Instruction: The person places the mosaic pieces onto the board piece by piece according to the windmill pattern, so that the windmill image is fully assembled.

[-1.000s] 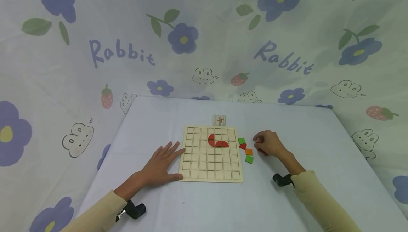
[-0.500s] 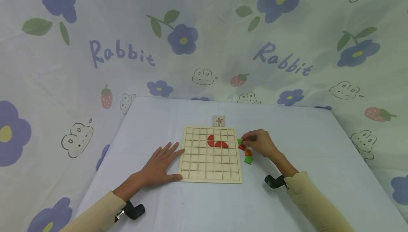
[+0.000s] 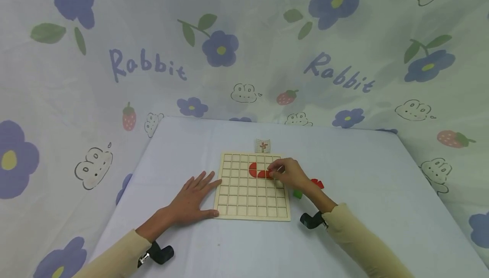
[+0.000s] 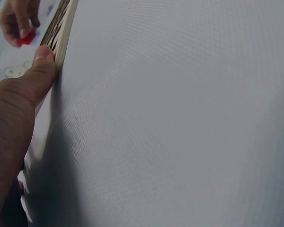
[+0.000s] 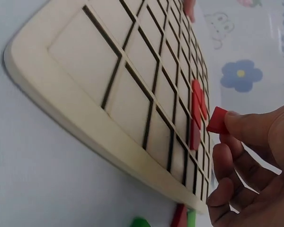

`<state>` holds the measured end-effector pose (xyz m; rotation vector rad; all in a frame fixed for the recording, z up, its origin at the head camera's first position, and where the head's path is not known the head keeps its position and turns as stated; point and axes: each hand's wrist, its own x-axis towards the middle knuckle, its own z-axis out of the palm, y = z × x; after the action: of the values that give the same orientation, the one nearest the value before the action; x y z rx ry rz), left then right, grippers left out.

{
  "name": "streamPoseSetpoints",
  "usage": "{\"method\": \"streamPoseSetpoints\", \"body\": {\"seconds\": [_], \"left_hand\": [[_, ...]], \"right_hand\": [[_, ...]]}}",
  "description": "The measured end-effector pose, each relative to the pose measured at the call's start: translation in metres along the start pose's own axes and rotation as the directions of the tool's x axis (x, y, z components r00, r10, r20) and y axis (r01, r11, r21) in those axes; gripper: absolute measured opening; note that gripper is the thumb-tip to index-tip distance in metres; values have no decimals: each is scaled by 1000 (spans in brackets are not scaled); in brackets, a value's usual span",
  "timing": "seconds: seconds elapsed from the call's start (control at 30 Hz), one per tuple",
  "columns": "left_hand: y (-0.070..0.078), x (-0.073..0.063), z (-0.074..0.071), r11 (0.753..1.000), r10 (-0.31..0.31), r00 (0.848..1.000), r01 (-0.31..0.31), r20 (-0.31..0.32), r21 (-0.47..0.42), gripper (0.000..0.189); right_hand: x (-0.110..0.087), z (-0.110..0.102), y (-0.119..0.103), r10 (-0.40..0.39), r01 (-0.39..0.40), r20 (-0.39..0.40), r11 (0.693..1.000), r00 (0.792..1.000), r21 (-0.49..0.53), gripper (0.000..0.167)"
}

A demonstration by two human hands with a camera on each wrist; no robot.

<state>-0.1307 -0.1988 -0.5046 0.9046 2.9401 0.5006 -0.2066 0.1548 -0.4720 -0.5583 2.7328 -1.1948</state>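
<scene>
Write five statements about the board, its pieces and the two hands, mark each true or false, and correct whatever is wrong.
1. The left hand touches the left edge of the board. True.
2. The right hand holds nothing. False: it pinches a red piece.
3. Other red pieces sit in the board's grid. True.
4. The small patterned card lies in the middle of the board. False: it lies beyond the board's far edge.
5. A green piece lies on the table, to the right of the board. True.
</scene>
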Motion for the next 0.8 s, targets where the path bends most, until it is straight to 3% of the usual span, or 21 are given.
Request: {"method": "streamPoseSetpoints", "body": {"seconds": [0.37, 0.53, 0.8], "left_hand": [[-3, 0, 3, 1000, -18, 1000, 18, 15, 0, 94], [-3, 0, 3, 1000, -14, 1000, 14, 13, 1, 94], [-2, -1, 2, 1000, -10, 1000, 10, 7, 2, 94]], "right_hand": [[5, 25, -4, 18, -18, -19, 1000, 1000, 1, 10], [3, 32, -7, -20, 15, -61, 996, 998, -87, 3], [0, 35, -12, -30, 21, -44, 981, 999, -193, 12]]}}
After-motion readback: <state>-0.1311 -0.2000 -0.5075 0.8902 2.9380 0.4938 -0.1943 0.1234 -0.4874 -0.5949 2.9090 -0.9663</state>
